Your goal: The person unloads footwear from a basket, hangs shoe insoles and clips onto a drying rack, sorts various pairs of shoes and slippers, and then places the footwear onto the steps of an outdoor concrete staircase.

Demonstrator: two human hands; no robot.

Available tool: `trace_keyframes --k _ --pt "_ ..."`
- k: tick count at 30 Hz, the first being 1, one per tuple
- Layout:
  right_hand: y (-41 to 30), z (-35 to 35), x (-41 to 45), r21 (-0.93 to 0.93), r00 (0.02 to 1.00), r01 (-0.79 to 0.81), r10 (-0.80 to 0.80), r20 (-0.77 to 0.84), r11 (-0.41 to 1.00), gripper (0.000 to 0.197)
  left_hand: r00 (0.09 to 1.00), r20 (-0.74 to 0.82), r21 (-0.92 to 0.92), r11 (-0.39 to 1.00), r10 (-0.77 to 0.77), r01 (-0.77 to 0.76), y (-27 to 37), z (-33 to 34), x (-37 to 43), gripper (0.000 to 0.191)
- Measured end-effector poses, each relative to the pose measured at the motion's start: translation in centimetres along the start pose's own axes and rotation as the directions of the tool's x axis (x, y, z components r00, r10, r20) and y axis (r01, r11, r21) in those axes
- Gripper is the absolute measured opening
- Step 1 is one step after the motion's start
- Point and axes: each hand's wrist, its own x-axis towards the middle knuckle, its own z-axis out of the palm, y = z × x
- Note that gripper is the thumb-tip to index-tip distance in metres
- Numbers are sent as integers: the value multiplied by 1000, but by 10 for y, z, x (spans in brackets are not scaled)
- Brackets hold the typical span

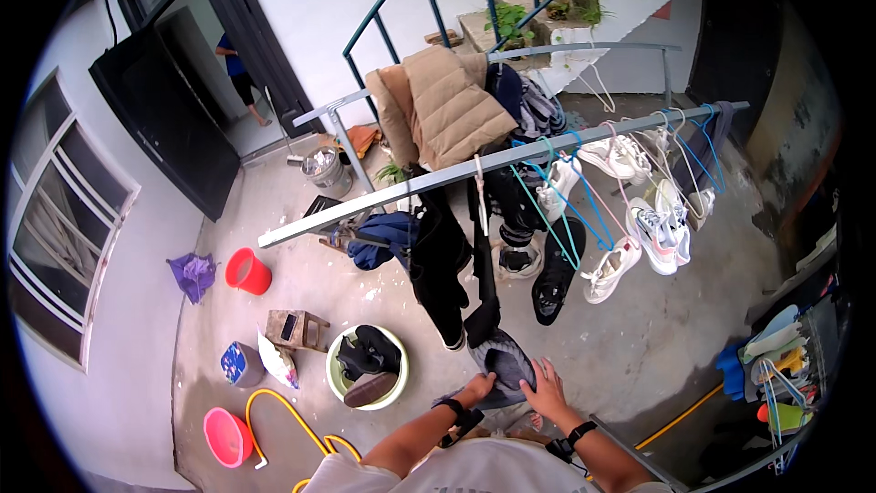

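In front of my body, a grey ribbed cloth garment (509, 350) with a black part hangs below the metal rail, its round opening turned up towards me. My left hand (479, 389) grips the near-left edge of this opening. My right hand (545, 387) is at its right edge, thumb against the rim and fingers extended. Just left of it hangs a long black garment (441, 253). A black shoe (558, 274) hangs to the right, beyond my hands. Folds hide the garment's lower part.
A metal rail (410, 198) crosses ahead, carrying hangers and several white shoes (653, 233). Behind it hangs a tan quilted jacket (452, 103). Left on the concrete are a basin (404, 383) of dark shoes, a wooden stool (291, 330), red bucket (248, 272) and yellow hose (284, 407). A person (239, 75) stands in the doorway.
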Motion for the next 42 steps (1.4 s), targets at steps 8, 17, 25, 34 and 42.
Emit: trace_keyframes --k 8,17,25,34,42 --pt "-43 0 -8 -208 921 378 -344 184 902 42 999 45 -113 993 21 -16 -37 -29 -4 77" --pt "-73 8 -6 -366 882 448 -338 327 816 48 982 161 172 976 103 -131 -38 -54 19 76" --pt "-70 35 -8 -362 869 394 -215 445 845 54 966 205 324 921 156 -217 2 -71 1 78" --pt "-94 24 2 -394 822 492 -266 504 777 49 952 255 318 915 168 -247 -13 -83 9 82" --pt "-100 38 9 -263 796 452 -252 550 852 46 943 294 284 928 154 -241 -56 -101 9 83"
